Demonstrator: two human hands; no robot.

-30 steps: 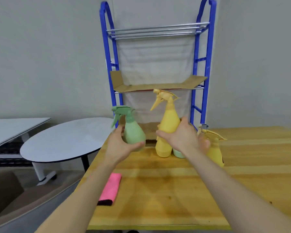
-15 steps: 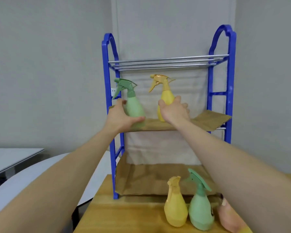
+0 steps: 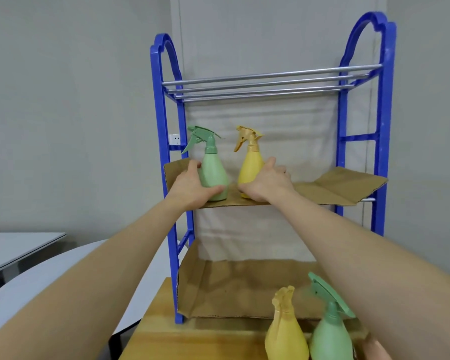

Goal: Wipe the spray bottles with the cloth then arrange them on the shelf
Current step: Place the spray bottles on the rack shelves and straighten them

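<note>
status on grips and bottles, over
Left grip holds green bottle, right grip holds yellow bottle. Both upright on cardboard shelf. Nothing in the way.

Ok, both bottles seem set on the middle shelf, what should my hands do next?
Probably let go and draw both hands back: the green bottle in the left hand and the yellow bottle in the right hand appear to stand upright on the cardboard shelf.

The bottom edge cuts off the lower yellow bottle [image 3: 286,336] and lower green bottle [image 3: 330,339]; the right hand [image 3: 265,184] hides the upper yellow bottle's [image 3: 250,167] base.
</note>
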